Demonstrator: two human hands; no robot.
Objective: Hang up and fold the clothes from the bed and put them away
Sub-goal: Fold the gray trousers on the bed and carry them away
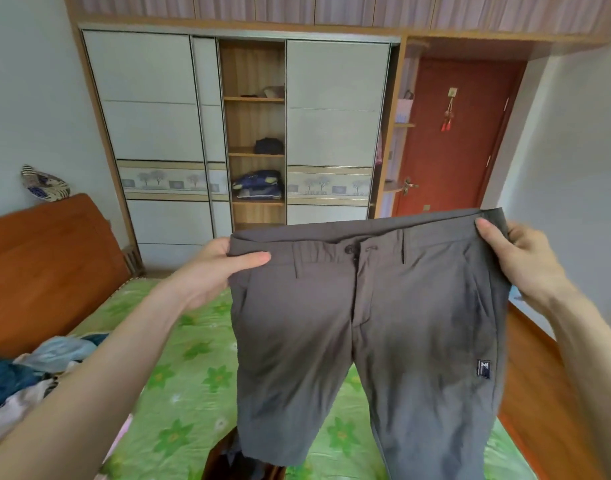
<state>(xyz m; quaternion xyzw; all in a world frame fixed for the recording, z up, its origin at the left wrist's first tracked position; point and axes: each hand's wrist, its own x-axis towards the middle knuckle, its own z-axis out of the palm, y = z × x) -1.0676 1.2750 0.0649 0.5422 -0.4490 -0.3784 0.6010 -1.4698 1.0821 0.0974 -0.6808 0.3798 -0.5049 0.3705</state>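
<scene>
The person stood at the foot of the bed (pixel 179 375) with a pair of grey trousers (pixel 366 323) held up in the air, front side facing them. The left hand (pixel 210 271) pinched one end of the waistband, thumb laid over the front of the cloth, and the right hand (pixel 518 261) pinched the other end the same way. The waistband ran straight across between the two hands, and the legs hung down over the green sheet, so the long axis ran downward from the grip. Neither hand was nearer; folding them leg onto leg would probably mean bringing one hand across to the other. More clothes (pixel 27 382) lay heaped at the bed's left edge, and the wardrobe (pixel 255 133) stood open beyond.
</scene>
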